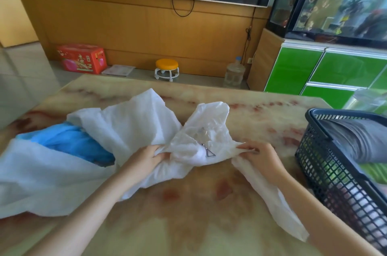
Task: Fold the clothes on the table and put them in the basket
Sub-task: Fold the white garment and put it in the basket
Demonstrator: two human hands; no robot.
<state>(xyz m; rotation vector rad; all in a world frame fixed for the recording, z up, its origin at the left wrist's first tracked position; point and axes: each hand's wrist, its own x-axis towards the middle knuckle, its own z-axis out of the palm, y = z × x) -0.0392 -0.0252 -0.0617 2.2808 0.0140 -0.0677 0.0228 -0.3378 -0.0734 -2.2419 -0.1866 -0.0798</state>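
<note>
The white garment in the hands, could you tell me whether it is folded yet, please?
Not folded: the white garment lies crumpled on the table, gripped by the left hand and right hand.

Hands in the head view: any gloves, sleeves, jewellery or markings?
The left hand and the right hand are both bare, with no gloves and no rings to be seen. No watch, bracelet or strap shows. No sleeve shows anywhere up to the frame edge. No markings or cables are visible. The nails are too blurred to judge.
</note>
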